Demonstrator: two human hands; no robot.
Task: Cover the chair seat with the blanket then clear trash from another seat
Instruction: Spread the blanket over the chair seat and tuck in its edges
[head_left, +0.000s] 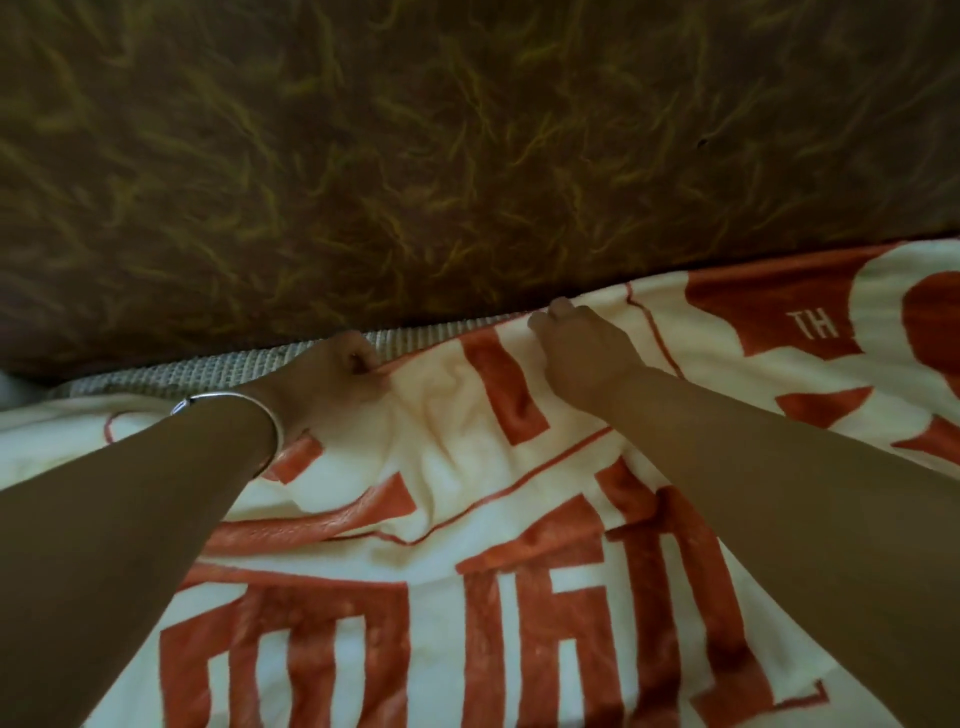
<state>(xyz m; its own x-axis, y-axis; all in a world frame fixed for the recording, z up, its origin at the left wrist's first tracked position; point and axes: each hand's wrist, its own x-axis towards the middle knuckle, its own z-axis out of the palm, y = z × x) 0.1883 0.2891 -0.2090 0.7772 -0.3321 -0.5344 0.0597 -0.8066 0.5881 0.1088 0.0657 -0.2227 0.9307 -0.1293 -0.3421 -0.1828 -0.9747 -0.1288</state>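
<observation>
Pinching the back edge of the blanket (519, 519), spread over the seat (208, 371) across the lower frame, with curled fingers of left hand (332, 374) and right hand (576, 343), judging it soft, light, limp, bunch-prone, best gripped along that hem and pulled flat.

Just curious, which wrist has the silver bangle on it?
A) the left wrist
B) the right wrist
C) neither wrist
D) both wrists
A: the bangle circles the wrist behind the left hand, while the right hand, also pinching the blanket at its edge, has a bare wrist.
</observation>
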